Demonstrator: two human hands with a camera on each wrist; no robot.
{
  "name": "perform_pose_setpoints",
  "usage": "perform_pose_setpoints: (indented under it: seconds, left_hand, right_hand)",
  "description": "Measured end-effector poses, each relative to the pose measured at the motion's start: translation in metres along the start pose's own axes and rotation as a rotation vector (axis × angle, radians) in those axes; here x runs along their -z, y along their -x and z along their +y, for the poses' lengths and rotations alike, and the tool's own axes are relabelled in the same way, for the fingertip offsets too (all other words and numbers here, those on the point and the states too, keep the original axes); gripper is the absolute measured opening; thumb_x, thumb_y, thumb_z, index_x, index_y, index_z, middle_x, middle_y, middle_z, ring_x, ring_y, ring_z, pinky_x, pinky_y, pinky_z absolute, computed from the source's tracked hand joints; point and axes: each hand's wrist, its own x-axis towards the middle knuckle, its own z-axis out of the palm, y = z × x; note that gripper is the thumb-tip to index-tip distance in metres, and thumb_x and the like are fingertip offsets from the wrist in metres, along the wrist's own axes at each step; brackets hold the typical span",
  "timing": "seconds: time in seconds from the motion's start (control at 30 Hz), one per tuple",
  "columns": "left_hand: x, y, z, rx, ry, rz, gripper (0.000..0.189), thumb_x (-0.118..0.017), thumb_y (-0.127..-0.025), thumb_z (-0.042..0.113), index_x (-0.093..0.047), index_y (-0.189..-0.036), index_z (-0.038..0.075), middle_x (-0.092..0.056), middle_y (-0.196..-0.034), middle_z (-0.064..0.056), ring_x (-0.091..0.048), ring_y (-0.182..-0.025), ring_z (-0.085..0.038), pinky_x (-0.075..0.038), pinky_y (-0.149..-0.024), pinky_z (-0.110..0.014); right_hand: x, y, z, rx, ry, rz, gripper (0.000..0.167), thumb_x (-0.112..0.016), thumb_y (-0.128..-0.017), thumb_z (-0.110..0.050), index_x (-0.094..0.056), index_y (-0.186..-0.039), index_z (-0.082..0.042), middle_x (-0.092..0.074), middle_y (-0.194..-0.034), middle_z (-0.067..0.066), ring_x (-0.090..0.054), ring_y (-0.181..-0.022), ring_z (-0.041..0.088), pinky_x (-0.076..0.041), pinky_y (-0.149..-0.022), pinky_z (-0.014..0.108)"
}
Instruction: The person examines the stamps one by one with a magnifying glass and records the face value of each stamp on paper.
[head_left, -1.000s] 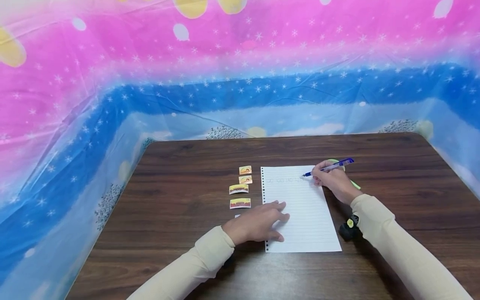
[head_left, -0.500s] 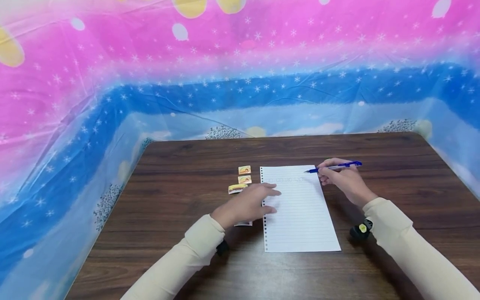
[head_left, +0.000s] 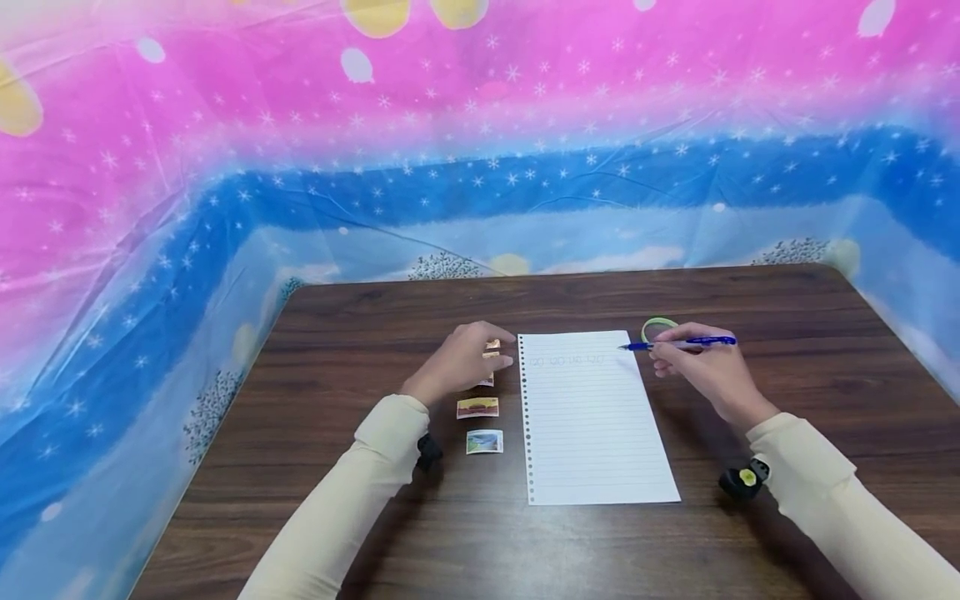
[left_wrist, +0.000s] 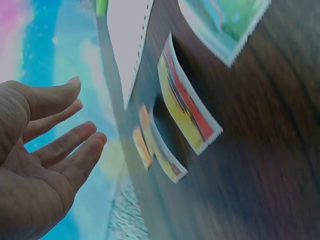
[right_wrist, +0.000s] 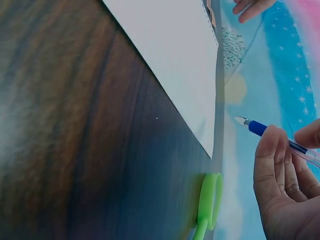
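My left hand (head_left: 461,362) hovers over the upper postage stamps with its fingers loosely extended and nothing held. Beneath it, an orange stamp (head_left: 492,343) and its neighbours are partly covered in the head view. A red-and-yellow stamp (head_left: 477,407) and a blue-green landscape stamp (head_left: 484,442) lie nearer me, uncovered. The left wrist view shows the fingers apart from the curled red-and-yellow stamp (left_wrist: 187,100). My right hand (head_left: 712,375) pinches a blue pen (head_left: 708,341), its tip above the right edge of a lined sheet (head_left: 592,433) with faint numbers written near the top.
A green-rimmed magnifying glass (head_left: 657,322) lies behind my right hand, partly hidden; its green frame (right_wrist: 206,200) also appears in the right wrist view. Everything is on a dark wooden table (head_left: 360,350). A patterned curtain (head_left: 450,183) surrounds the table's back and sides.
My left hand has lifted off the sheet and moved left and away over the upper stamps, uncovering the landscape stamp. My right hand with the pen has moved right, off the writing.
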Motion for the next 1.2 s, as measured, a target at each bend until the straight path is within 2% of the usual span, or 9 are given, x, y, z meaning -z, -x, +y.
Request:
perform_pose_setpoints:
  seconds: [0.07,0.17,0.23,0.3,0.33,0.5,0.67,0.9,1.2]
  left_hand:
    - [0.001,-0.003,-0.007,0.027,0.022,0.016,0.036,-0.066,-0.100,0.015,-0.065,-0.134,0.002,-0.061,-0.138,-0.013,-0.060,-0.083,-0.024,-0.049,-0.092,-0.042]
    - [0.002,-0.007,-0.016,0.050,0.042,0.042,0.036,-0.065,-0.101,0.014,-0.064,-0.134,0.001,-0.061,-0.138,-0.015,-0.057,-0.075,-0.024,-0.049,-0.088,-0.042]
    - [0.002,-0.010,-0.020,0.068,0.059,0.057,0.035,-0.063,-0.101,0.013,-0.064,-0.135,0.001,-0.061,-0.138,-0.016,-0.065,-0.093,-0.027,-0.052,-0.092,-0.044]
    - [0.002,-0.012,-0.024,0.094,0.070,0.070,0.035,-0.061,-0.102,0.012,-0.063,-0.135,0.001,-0.061,-0.138,-0.015,-0.062,-0.119,-0.030,-0.053,-0.095,-0.046]
    - [0.002,-0.013,-0.026,0.109,0.080,0.076,0.034,-0.061,-0.102,0.012,-0.063,-0.135,0.001,-0.061,-0.137,-0.015,-0.059,-0.124,-0.032,-0.053,-0.096,-0.047]
    - [0.002,-0.018,-0.034,0.151,0.079,0.113,0.031,-0.061,-0.102,0.010,-0.066,-0.131,0.001,-0.064,-0.132,-0.014,-0.061,-0.119,-0.031,-0.053,-0.095,-0.046]
    - [0.002,-0.022,-0.042,0.177,0.068,0.127,0.029,-0.062,-0.101,0.009,-0.067,-0.128,0.000,-0.066,-0.127,-0.015,-0.063,-0.114,-0.030,-0.053,-0.095,-0.044]
    - [0.000,-0.026,-0.049,0.217,0.070,0.144,0.026,-0.063,-0.101,0.010,-0.069,-0.124,-0.001,-0.067,-0.118,-0.016,-0.063,-0.107,-0.028,-0.053,-0.092,-0.044]
    - [-0.003,-0.031,-0.054,0.238,0.040,0.154,0.021,-0.066,-0.099,0.009,-0.073,-0.116,-0.001,-0.069,-0.113,-0.015,-0.065,-0.105,-0.028,-0.054,-0.092,-0.043]
  right_hand:
    - [0.002,0.003,0.001,0.025,-0.010,0.003,0.037,-0.071,-0.097,-0.025,-0.065,-0.111,0.009,-0.075,-0.097,0.013,-0.075,-0.081,0.026,-0.060,-0.075,0.028]
    - [0.004,0.007,0.002,0.065,-0.013,0.019,0.033,-0.073,-0.096,-0.021,-0.066,-0.109,0.009,-0.075,-0.096,0.010,-0.075,-0.078,0.026,-0.060,-0.074,0.028]
    - [0.006,0.010,0.003,0.077,-0.027,0.032,0.032,-0.072,-0.096,-0.019,-0.066,-0.108,0.010,-0.074,-0.094,0.012,-0.074,-0.076,0.023,-0.060,-0.073,0.028]
    - [0.007,0.012,0.003,0.075,-0.049,0.042,0.033,-0.071,-0.097,-0.017,-0.065,-0.109,0.012,-0.074,-0.093,0.012,-0.074,-0.075,0.019,-0.060,-0.072,0.027]
    - [0.008,0.012,0.003,0.075,-0.062,0.046,0.032,-0.071,-0.097,-0.017,-0.065,-0.109,0.013,-0.074,-0.091,0.012,-0.074,-0.074,0.018,-0.060,-0.072,0.028]
    - [0.011,0.018,0.006,0.086,-0.128,0.069,0.027,-0.072,-0.095,-0.011,-0.065,-0.106,0.013,-0.073,-0.087,0.015,-0.074,-0.074,0.021,-0.061,-0.072,0.032]
    - [0.012,0.024,0.010,0.097,-0.138,0.125,0.028,-0.075,-0.093,-0.010,-0.067,-0.105,0.013,-0.074,-0.086,0.013,-0.074,-0.072,0.022,-0.061,-0.071,0.035]
    - [0.019,0.031,0.016,0.107,-0.275,0.105,0.027,-0.070,-0.095,-0.005,-0.063,-0.108,0.018,-0.074,-0.090,0.014,-0.075,-0.075,0.020,-0.060,-0.073,0.033]
    - [0.025,0.039,0.024,0.065,-0.156,0.131,0.033,-0.076,-0.091,-0.006,-0.065,-0.111,0.018,-0.074,-0.094,0.006,-0.076,-0.076,0.022,-0.059,-0.072,0.030]
